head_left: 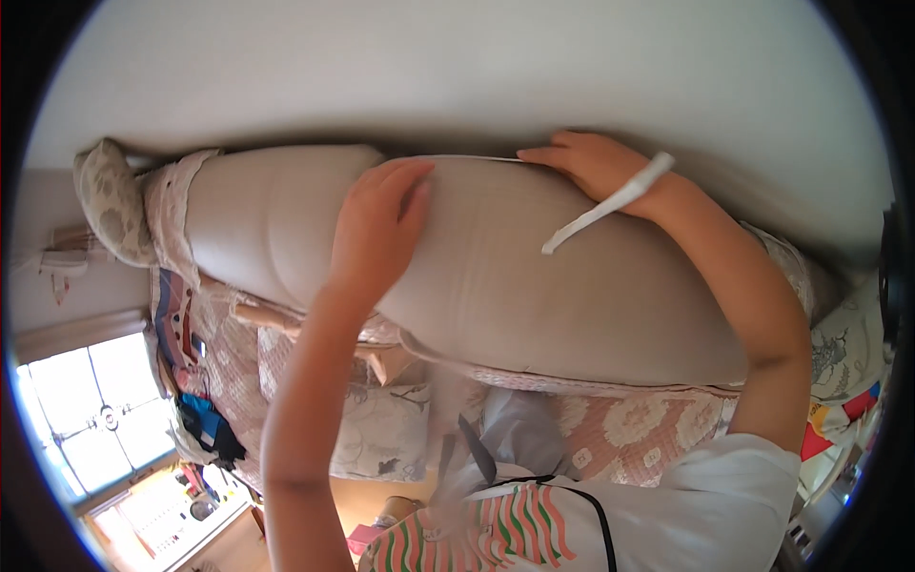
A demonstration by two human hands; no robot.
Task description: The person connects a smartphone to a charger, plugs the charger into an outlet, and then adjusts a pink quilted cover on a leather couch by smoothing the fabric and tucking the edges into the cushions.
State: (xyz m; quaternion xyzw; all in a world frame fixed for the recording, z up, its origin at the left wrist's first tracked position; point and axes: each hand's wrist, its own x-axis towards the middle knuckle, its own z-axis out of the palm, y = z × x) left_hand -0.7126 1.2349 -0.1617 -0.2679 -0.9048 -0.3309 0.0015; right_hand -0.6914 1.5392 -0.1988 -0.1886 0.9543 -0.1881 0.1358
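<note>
A long beige padded cushion, perhaps a sofa backrest [500,264], stretches across the view against a pale wall. My left hand [382,222] rests over its upper part near a seam, fingers curved and slightly blurred, with no object seen in it. Farther right, my right hand [579,161] reaches over the top edge by the wall; its fingertips touch a thin white edge there, and whether they grip it cannot be told. A white strip [607,204] lies across my right wrist and hangs over the beige surface.
Pink floral quilted covers [629,429] lie below the beige piece. A patterned pillow [111,204] stands at its left end, and a floral cushion [386,436] lies near my body. A window [93,415] and a cluttered white table [179,525] are at lower left.
</note>
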